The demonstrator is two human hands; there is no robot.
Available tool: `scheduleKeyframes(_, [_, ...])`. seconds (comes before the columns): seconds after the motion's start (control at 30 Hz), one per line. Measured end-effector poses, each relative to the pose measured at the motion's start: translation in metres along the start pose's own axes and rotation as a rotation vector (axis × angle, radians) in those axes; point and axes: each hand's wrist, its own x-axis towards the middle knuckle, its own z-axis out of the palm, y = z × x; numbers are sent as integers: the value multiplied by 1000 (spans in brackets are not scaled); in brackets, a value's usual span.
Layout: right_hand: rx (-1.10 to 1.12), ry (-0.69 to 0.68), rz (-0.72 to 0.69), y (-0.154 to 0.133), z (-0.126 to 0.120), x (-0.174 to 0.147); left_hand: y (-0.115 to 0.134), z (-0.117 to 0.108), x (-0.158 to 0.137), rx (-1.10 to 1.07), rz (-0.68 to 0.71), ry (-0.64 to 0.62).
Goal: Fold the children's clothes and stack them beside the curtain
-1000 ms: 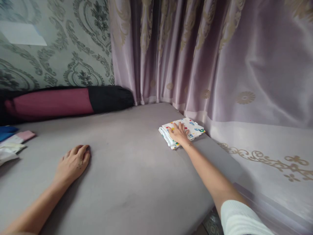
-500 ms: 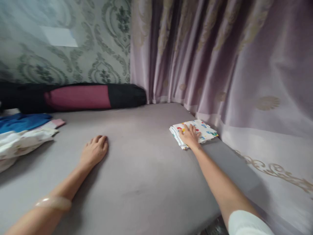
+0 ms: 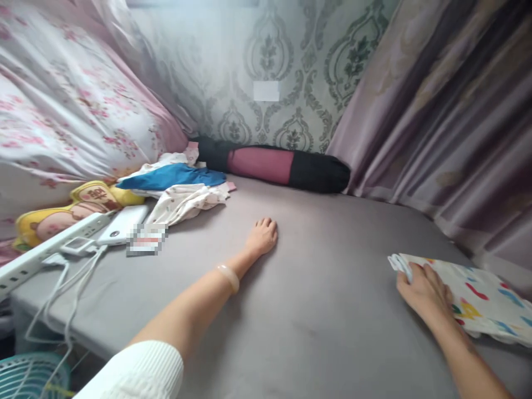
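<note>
My left hand (image 3: 262,235) rests palm down on the grey bed sheet (image 3: 307,299), fingers stretched out and holding nothing. A pale bangle (image 3: 228,278) circles that wrist. At the right, my right hand (image 3: 426,291) is on the left end of a folded cloth (image 3: 486,296), white with colourful printed shapes. Its fingers bend over the cloth's folded edge, and part of the cloth lies hidden under the hand.
A black and maroon bolster (image 3: 260,164) lies along the wall. To the left are crumpled clothes (image 3: 187,202), a blue garment (image 3: 174,176), yellow plush items (image 3: 62,219), a white phone (image 3: 124,224) and a power strip (image 3: 54,246) with cables. A teal basket (image 3: 33,371) stands below the bed edge.
My view has turned left, bringing the clothes, power strip and basket into sight. The folded cloth now appears nearer, with my right hand at its left end. My left hand still rests on the sheet.
</note>
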Motion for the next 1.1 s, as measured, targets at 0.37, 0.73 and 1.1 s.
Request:
scheduleKeyframes(0.37, [217,-87,-434,-165,-22,-56,-4,2,0,32,-67,35])
scheduleKeyframes(0.73, [309,-204,-532,-245,-37,-92,-14,-8,-10,108,-210,37])
scheduleKeyframes(1.1, [311,-109,-548,-241,-30,-99,-95,-34,-46,-89,-47,56])
